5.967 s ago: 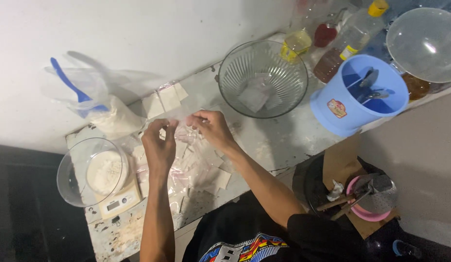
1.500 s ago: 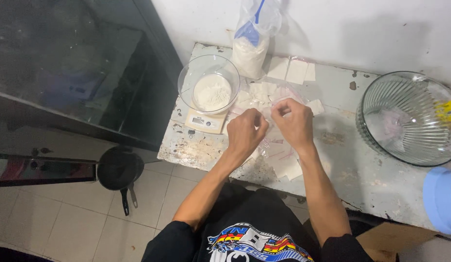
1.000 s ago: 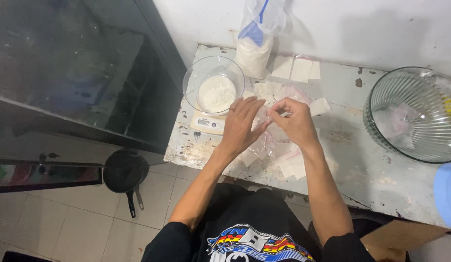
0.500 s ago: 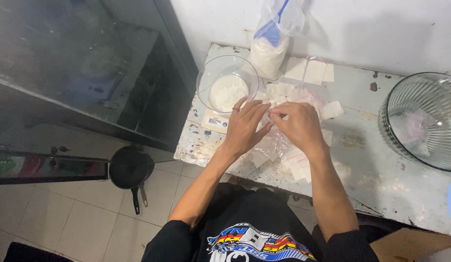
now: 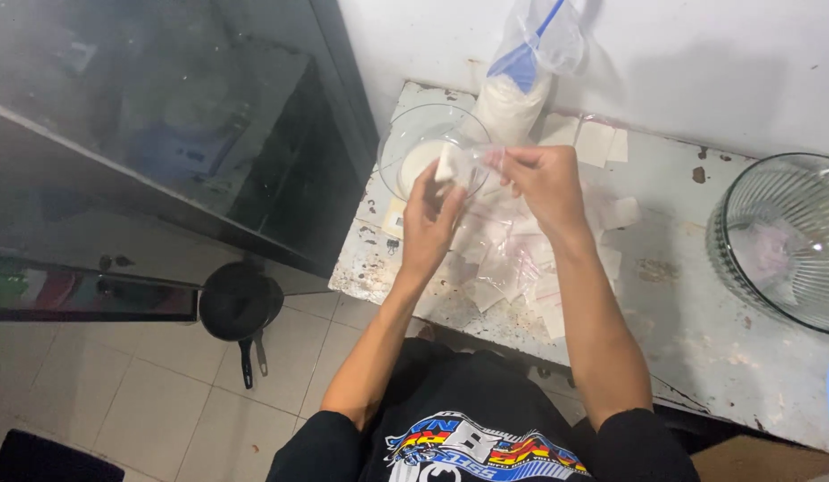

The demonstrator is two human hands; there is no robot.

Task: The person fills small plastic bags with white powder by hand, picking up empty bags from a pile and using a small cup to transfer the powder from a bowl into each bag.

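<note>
My left hand [image 5: 430, 219] and my right hand [image 5: 541, 178] together hold a small clear plastic bag [image 5: 464, 167] with white powder in it, lifted above the worn white table [image 5: 691, 303]. Just behind the bag stands a glass bowl of white powder [image 5: 414, 153] on a small scale [image 5: 395, 217]. Under my hands lie several small clear plastic bags [image 5: 513, 263], spread flat on the table.
A large plastic bag of white powder with a blue scoop [image 5: 520, 76] leans on the wall at the back. A big ribbed glass bowl [image 5: 785, 241] stands at the right. A dark glass cabinet [image 5: 165, 134] is at the left, with a black frying pan [image 5: 239, 308] on the tiled floor.
My hands have lifted a small bag off the pile and brought it up toward the powder bowl. The view has shifted left since the oldest frame.
</note>
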